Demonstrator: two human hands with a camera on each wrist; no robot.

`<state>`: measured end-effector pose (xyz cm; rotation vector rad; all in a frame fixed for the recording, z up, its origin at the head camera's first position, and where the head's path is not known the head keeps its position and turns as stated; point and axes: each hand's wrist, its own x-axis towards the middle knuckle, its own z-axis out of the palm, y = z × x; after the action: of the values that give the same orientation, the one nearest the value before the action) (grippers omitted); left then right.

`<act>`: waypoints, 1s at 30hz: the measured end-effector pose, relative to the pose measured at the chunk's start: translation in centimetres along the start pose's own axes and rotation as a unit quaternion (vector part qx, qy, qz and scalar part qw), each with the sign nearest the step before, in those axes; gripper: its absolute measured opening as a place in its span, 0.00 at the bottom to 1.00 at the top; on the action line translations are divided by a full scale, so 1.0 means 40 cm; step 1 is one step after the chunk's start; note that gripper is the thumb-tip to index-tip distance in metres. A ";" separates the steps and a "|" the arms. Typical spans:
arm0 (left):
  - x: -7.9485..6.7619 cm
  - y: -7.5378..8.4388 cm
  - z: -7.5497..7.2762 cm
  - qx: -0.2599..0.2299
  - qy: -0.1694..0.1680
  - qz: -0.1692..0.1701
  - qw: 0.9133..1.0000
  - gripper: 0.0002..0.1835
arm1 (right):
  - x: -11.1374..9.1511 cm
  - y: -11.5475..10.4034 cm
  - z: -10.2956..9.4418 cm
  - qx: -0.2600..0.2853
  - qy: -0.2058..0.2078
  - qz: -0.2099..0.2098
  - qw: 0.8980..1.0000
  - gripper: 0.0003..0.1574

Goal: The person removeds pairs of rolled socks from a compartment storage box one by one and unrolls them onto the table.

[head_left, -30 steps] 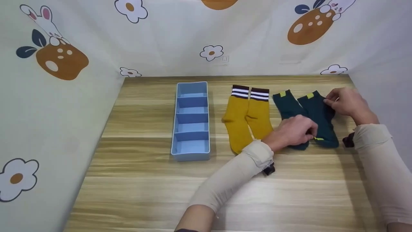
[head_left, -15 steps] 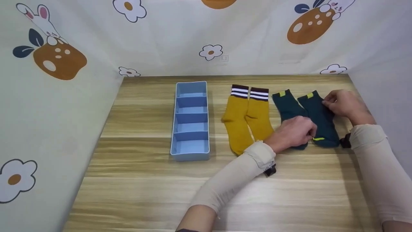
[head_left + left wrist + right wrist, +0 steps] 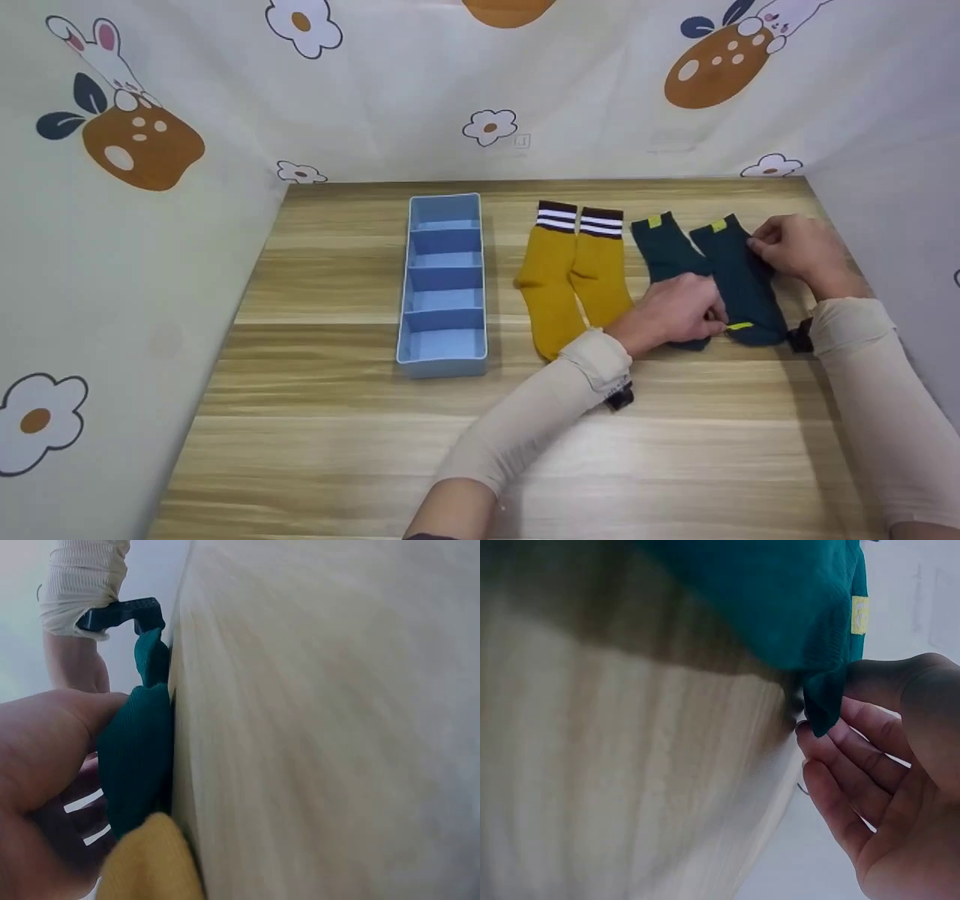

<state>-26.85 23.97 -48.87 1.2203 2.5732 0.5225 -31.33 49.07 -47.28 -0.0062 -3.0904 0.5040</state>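
Note:
Two dark green socks lie side by side at the right of the table, the left green sock [image 3: 666,244] and the right green sock [image 3: 746,289], each with a yellow patch at the cuff. My right hand [image 3: 802,247] pinches the outer edge of the right sock below its cuff; the right wrist view shows the green fabric [image 3: 826,701] between thumb and fingers. Across the foot of the left sock reaches my left hand [image 3: 679,307], hiding part of it. In the left wrist view its thumb presses green sock fabric [image 3: 139,750], with the fingers behind.
Two mustard socks [image 3: 551,262] with striped cuffs lie left of the green pair, partly under my left forearm. Further left stands a blue four-compartment box [image 3: 442,367] on the wooden table [image 3: 337,450]. Patterned cloth walls [image 3: 390,97] border the table.
My left hand has shifted slightly left, uncovering more of the yellow mark at the right sock's toe. The right hand stays at the sock's edge, almost unmoved.

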 end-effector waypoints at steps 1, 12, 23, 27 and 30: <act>0.000 -0.003 0.000 -0.002 0.001 0.001 1.000 0.08 | 0.000 0.000 0.001 0.000 0.001 -0.002 1.000 0.19; -0.005 -0.032 -0.011 -0.042 0.025 0.016 0.999 0.09 | -0.004 -0.023 -0.002 0.020 -0.038 -0.010 0.999 0.31; -0.063 -0.112 -0.144 -0.198 0.143 0.003 0.970 0.10 | -0.012 -0.127 0.009 0.035 0.004 -0.059 0.998 0.40; -0.098 -0.117 -0.216 -0.223 0.187 -0.005 0.957 0.09 | -0.022 -0.181 0.004 0.034 0.045 -0.086 0.995 0.36; -0.134 -0.111 -0.270 -0.223 0.208 -0.013 0.952 0.09 | -0.028 -0.217 -0.002 0.034 0.057 -0.098 0.993 0.35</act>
<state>-30.57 14.86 -40.60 0.9936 2.5636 1.3946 -30.23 40.86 -44.46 0.2570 -2.9205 0.5765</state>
